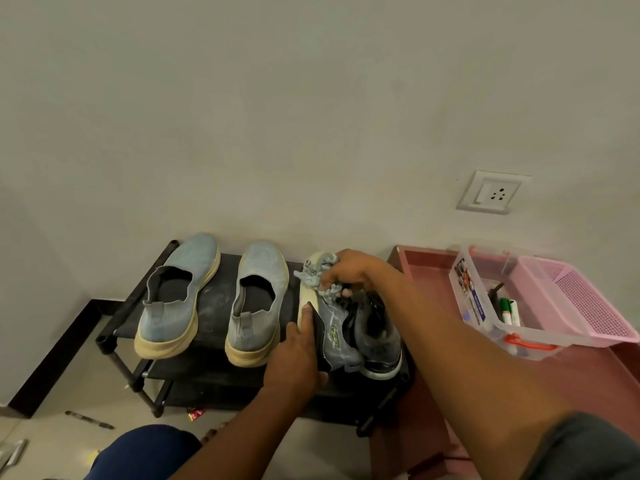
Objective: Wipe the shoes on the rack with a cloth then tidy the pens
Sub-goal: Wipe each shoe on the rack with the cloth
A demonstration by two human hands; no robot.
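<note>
- The right hand clutches a bunched pale blue cloth, fingers curled round it, and presses it against the toe end of a dark grey shoe at the right end of the black shoe rack.
- The left hand grips that same shoe from the side nearest the rack's middle, thumb laid along its cream sole, and holds it tipped on its side.
- A second dark shoe sits just beside the held one, at the rack's right edge.
- Two light blue slip-on shoes with cream soles stand upright on the rack's top shelf, left of the held shoe, toes toward the wall.
- Right of the rack, on a reddish surface, stands a clear plastic box with markers inside, touching a pink basket.
- A dark pen lies on the floor below the rack's left end.
- A wall socket sits above and right of the rack.
</note>
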